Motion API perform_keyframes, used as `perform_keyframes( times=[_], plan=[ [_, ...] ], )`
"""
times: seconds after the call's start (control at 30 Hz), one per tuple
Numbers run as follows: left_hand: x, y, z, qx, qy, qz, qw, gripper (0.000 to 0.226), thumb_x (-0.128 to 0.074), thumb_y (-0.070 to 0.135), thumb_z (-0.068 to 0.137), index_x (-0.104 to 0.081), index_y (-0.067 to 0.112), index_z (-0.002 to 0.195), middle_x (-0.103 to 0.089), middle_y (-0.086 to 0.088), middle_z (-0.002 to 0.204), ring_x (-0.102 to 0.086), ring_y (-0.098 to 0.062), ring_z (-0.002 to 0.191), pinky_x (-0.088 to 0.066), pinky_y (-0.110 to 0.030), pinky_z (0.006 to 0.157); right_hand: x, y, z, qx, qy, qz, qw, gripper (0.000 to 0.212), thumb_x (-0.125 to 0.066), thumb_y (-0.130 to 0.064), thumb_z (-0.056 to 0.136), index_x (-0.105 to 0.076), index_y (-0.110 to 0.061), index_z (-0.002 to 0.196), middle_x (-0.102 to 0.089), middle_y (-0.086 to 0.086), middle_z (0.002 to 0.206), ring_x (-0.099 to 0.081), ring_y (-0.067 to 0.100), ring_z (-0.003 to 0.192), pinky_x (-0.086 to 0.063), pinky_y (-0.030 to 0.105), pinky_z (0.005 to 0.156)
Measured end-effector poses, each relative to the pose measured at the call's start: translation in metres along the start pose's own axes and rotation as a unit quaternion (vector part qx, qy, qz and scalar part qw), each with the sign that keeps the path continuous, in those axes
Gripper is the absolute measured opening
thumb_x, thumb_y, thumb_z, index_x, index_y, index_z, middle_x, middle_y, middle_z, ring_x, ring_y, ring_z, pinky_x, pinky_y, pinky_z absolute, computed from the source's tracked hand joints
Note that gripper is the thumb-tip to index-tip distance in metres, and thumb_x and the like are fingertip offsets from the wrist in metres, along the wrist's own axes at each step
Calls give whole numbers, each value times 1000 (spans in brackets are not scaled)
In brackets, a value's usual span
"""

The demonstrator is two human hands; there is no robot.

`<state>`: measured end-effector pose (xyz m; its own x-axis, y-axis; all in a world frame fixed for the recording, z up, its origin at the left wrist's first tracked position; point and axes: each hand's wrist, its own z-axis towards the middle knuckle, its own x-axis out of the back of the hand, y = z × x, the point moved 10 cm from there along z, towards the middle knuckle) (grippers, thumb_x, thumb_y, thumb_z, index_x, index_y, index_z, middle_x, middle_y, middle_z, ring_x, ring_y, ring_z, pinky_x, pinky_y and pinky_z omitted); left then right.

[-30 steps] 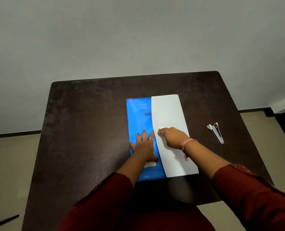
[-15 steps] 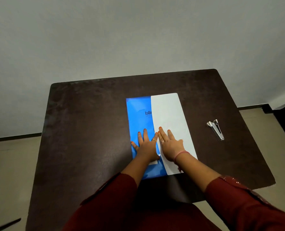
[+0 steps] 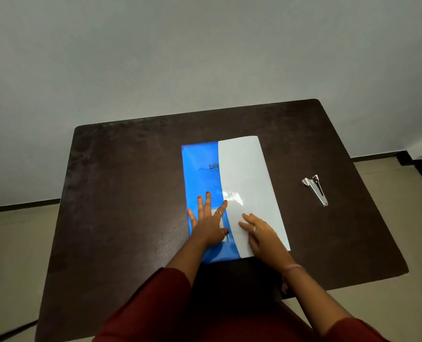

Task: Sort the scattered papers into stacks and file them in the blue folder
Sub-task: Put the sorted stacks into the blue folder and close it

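A blue folder [image 3: 200, 174] lies flat in the middle of the dark table [image 3: 121, 193]. White paper [image 3: 247, 174] covers its right half, lying lengthwise and reaching past the folder's far edge. My left hand [image 3: 208, 222] presses flat on the folder's near part, fingers spread, with the index tip touching the paper's left edge. Flat on the near end of the paper rests my right hand [image 3: 259, 234], fingers pointing left toward that edge. Neither hand grips anything.
A metal stapler [image 3: 316, 190] lies on the table to the right of the paper. The table ends close to my body at the near edge, with beige floor on both sides and a grey wall behind.
My right hand has slid back toward me along the paper, from beside my left hand down to the paper's near end. My left hand stays pressed on the folder.
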<state>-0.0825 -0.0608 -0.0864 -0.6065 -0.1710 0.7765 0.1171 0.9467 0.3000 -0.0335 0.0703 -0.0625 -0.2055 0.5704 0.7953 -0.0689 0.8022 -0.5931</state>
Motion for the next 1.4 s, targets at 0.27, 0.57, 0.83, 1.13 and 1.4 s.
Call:
perform_keyframes(
  times=[0.27, 0.57, 0.83, 1.13, 1.4],
  plan=[
    [17, 40, -27, 5, 147, -61, 987, 59, -39, 34, 95, -20, 35, 151, 13, -10, 160, 10, -34, 147, -1, -69, 109, 128, 91, -18, -236, 295, 58, 924, 34, -58, 0, 87, -63, -9, 119, -54, 14, 119, -50, 30, 114, -34, 26, 101],
    [-23, 21, -26, 106, 72, 1, 992, 108, -16, 93, 64, 18, 35, 149, 29, -5, 156, 28, -32, 142, 7, -71, 105, 134, 157, -19, -361, 243, 59, 899, 59, -59, -10, 91, -35, -9, 145, -39, 15, 145, -34, 32, 135, -31, 44, 110],
    [-18, 12, -32, 134, 70, -31, 988, 107, -28, 89, 71, 20, 34, 149, 35, 1, 153, 33, -26, 140, 14, -68, 105, 136, 168, -16, -358, 261, 92, 892, 46, -53, -5, 94, -46, -3, 139, -49, 20, 133, -41, 34, 125, -34, 38, 104],
    [-9, -13, -28, 129, 49, -10, 990, 121, -2, 99, 48, 22, 34, 148, 37, 2, 152, 34, -27, 140, 15, -69, 104, 105, 108, 5, -288, 268, 148, 907, 42, -55, -3, 93, -50, 0, 135, -54, 19, 128, -46, 32, 121, -33, 28, 101],
    [-6, -14, -30, 139, 33, 2, 990, 107, -29, 88, 73, 20, 31, 149, 35, -1, 153, 32, -31, 140, 12, -67, 106, 83, 81, 26, -305, 237, 149, 910, 42, -52, -4, 95, -48, 0, 136, -52, 20, 128, -44, 32, 120, -34, 32, 102]
  ],
)
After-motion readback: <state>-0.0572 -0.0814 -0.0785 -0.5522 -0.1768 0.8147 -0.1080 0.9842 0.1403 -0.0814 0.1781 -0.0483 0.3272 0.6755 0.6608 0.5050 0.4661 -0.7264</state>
